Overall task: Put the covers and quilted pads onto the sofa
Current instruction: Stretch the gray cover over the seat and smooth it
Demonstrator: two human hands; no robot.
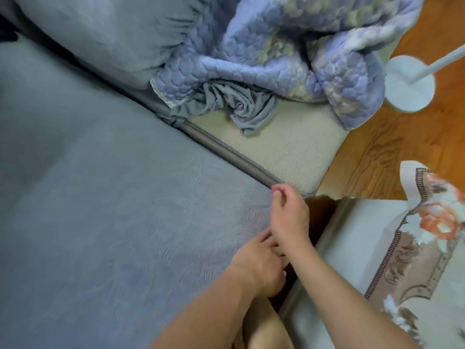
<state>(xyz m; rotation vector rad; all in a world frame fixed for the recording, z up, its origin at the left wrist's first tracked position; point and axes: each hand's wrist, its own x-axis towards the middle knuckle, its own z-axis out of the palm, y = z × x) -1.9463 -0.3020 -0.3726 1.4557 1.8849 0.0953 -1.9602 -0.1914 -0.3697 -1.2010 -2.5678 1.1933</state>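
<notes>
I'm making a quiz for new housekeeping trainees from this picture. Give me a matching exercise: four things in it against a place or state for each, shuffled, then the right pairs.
Things
1. quilted pad
2. grey cover
3. cream cushion
4. white lamp base

States
A. stands on the wooden floor
B. bare, mostly uncovered
C. crumpled in a heap
D. spread smooth over the seat

Pairs: 1-C, 2-D, 3-B, 4-A

A home living room. A sofa (289, 149) with a grey cover (113, 197) fills the left and centre of the frame, and a crumpled quilted pad (289, 54) lies at the top. Wooden flooring (392, 147), a flowered rug (415, 248) and a white lamp base (409, 84) occupy the right side.
</notes>
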